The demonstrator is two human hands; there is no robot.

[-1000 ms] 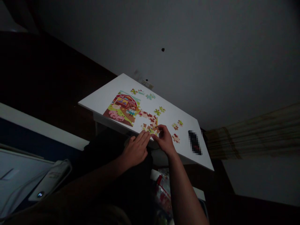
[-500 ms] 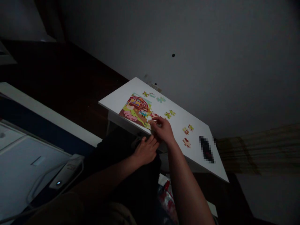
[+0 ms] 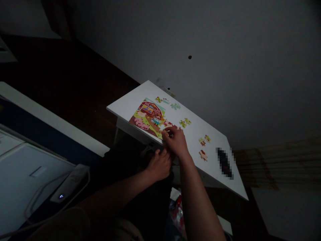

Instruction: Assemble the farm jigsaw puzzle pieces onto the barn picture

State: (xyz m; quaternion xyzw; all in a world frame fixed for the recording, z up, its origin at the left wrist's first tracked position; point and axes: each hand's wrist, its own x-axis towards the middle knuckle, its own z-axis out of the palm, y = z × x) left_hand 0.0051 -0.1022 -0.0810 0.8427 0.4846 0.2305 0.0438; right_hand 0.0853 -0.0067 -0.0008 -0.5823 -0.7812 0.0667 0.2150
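A partly joined jigsaw puzzle (image 3: pixel 149 114) with a red barn, pink pigs and a figure in blue lies by the near edge of the white table (image 3: pixel 130 100). At its right-hand edge my right hand (image 3: pixel 177 141) is closed in a pinch on a small jigsaw piece (image 3: pixel 165 133), mostly covered by the fingers. My left hand (image 3: pixel 159 165) is just below the table's near edge, close under the right wrist. Its fingers are stretched out and it holds nothing I can see.
Loose puzzle pieces lie along the back (image 3: pixel 175 106), in the middle (image 3: pixel 185 123) and to the right (image 3: pixel 203 155). A blurred dark object (image 3: pixel 224 163) is at the table's right end. A plastic bag (image 3: pixel 177 211) sits below; a power strip (image 3: pixel 67 184) is at left.
The view has shifted slightly, so the table sits a little further right. My right hand stays pinched at the puzzle's edge. The left hand has moved slightly right and down, nearer the right wrist.
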